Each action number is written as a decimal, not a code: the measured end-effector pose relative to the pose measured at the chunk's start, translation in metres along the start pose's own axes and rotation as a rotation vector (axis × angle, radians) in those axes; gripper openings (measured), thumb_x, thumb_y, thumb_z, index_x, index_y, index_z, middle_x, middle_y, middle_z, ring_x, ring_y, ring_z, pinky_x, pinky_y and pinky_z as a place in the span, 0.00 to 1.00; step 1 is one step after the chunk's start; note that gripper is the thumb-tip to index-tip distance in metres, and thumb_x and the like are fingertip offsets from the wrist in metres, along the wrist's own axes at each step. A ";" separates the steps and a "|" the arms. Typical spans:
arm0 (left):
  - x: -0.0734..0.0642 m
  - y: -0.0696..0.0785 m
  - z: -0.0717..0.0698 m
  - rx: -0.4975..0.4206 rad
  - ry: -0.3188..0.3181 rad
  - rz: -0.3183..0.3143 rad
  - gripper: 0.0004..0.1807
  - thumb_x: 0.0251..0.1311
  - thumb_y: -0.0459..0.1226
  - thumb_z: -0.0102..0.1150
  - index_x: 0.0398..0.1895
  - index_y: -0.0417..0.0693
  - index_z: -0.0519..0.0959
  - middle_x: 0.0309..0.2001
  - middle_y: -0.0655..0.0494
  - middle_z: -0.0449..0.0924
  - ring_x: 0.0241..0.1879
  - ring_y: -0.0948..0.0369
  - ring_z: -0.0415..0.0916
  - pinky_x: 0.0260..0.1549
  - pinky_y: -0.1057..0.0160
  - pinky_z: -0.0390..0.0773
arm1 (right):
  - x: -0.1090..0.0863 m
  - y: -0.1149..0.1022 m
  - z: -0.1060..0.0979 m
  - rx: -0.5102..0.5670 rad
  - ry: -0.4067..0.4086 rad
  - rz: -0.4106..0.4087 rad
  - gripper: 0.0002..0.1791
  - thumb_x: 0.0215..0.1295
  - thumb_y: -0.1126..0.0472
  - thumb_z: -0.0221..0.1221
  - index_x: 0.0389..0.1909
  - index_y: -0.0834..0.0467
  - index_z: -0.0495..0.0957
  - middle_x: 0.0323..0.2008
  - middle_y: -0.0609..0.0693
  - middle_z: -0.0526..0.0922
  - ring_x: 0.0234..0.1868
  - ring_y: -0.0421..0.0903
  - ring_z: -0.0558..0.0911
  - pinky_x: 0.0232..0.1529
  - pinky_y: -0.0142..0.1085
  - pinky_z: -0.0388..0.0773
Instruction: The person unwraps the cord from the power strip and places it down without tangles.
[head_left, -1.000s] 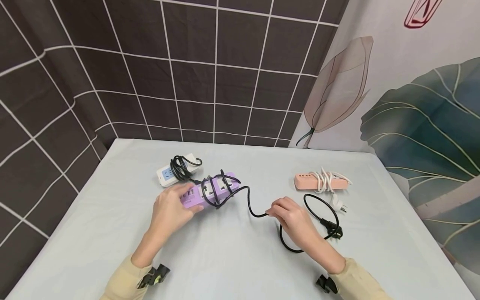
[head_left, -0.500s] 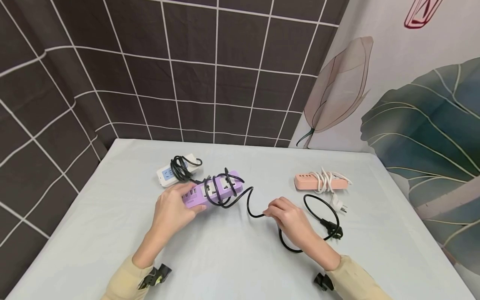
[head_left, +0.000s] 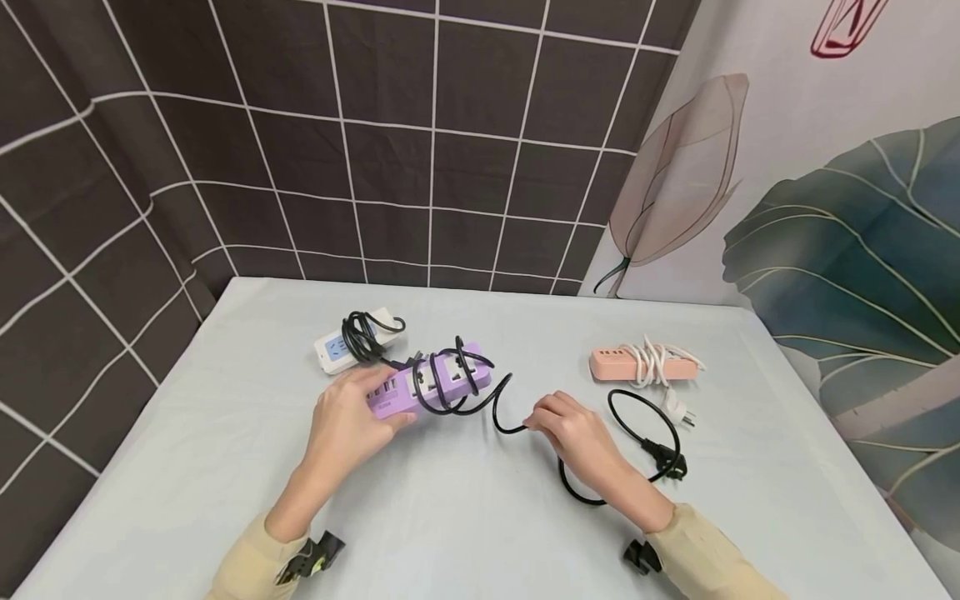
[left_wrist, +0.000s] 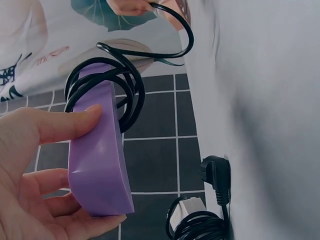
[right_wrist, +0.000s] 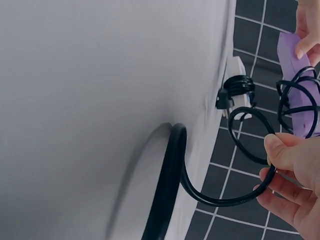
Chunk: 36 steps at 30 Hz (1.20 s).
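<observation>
My left hand (head_left: 347, 417) grips the near-left end of a purple power strip (head_left: 388, 397), thumb on one side and fingers on the other. The left wrist view shows the purple strip (left_wrist: 97, 165) held off the table. Loose turns of black cord (head_left: 442, 408) loop around its right half. To the right, my right hand (head_left: 573, 437) pinches that cord between thumb and fingers, as the right wrist view of the hand (right_wrist: 295, 175) shows. Past this hand the cord curves in a loop on the table and ends in a black plug (head_left: 666, 458).
Behind the left hand lies a white power strip (head_left: 333, 350) with its black cord bundled on it. A pink power strip (head_left: 611, 364) wrapped in white cord, with a white plug (head_left: 675, 407), lies at the back right. A dark gridded curtain (head_left: 382, 167) hangs behind the table (head_left: 480, 533).
The purple strip in my left hand has shifted slightly right. My right hand has moved a little left with the cord, and the slack between the hands has bent more tightly.
</observation>
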<state>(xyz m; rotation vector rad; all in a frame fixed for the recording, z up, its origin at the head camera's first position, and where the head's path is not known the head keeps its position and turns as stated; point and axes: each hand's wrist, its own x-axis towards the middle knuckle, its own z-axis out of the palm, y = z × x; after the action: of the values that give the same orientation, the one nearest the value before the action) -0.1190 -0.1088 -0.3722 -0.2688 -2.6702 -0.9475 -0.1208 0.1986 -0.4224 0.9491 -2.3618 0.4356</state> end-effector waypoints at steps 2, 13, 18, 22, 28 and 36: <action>-0.001 0.001 0.000 -0.003 -0.004 0.001 0.35 0.32 0.41 0.80 0.49 0.38 0.81 0.53 0.40 0.81 0.56 0.42 0.75 0.55 0.43 0.72 | 0.001 0.001 0.001 0.001 0.000 -0.002 0.13 0.45 0.72 0.70 0.27 0.52 0.82 0.30 0.42 0.81 0.34 0.38 0.78 0.30 0.29 0.77; -0.002 0.004 0.002 -0.004 0.000 0.010 0.35 0.31 0.41 0.80 0.49 0.39 0.82 0.53 0.39 0.81 0.55 0.42 0.76 0.54 0.43 0.73 | 0.007 0.001 0.004 -0.012 -0.057 0.000 0.11 0.46 0.70 0.70 0.28 0.52 0.84 0.30 0.43 0.82 0.35 0.40 0.80 0.34 0.31 0.80; -0.002 0.005 0.002 -0.008 0.008 0.017 0.34 0.31 0.41 0.80 0.49 0.38 0.82 0.52 0.39 0.81 0.55 0.43 0.76 0.54 0.43 0.73 | 0.007 0.002 0.007 -0.018 -0.098 0.005 0.10 0.48 0.68 0.70 0.30 0.52 0.84 0.31 0.43 0.83 0.36 0.40 0.81 0.35 0.32 0.80; -0.002 0.005 0.002 -0.010 0.011 0.017 0.35 0.31 0.40 0.80 0.49 0.38 0.82 0.52 0.40 0.81 0.55 0.43 0.76 0.54 0.43 0.73 | 0.005 0.002 0.007 -0.016 -0.116 0.012 0.10 0.50 0.68 0.70 0.32 0.52 0.84 0.32 0.43 0.83 0.37 0.40 0.81 0.35 0.33 0.80; -0.002 0.005 0.002 -0.008 0.014 0.016 0.35 0.31 0.40 0.80 0.49 0.38 0.82 0.52 0.39 0.81 0.55 0.42 0.76 0.54 0.43 0.73 | 0.006 0.004 0.004 -0.013 -0.135 0.013 0.11 0.50 0.66 0.70 0.36 0.53 0.85 0.35 0.44 0.85 0.38 0.41 0.82 0.39 0.33 0.81; -0.002 0.007 0.002 -0.012 0.005 0.024 0.35 0.31 0.40 0.80 0.49 0.37 0.82 0.52 0.38 0.81 0.54 0.42 0.76 0.53 0.42 0.73 | 0.016 0.004 0.000 0.026 0.025 0.030 0.09 0.49 0.62 0.71 0.32 0.53 0.84 0.31 0.44 0.84 0.36 0.42 0.80 0.37 0.34 0.79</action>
<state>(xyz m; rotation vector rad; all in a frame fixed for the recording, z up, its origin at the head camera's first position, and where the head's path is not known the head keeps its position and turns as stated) -0.1157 -0.1023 -0.3708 -0.3004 -2.6511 -0.9557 -0.1333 0.1924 -0.4132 0.9163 -2.3555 0.4884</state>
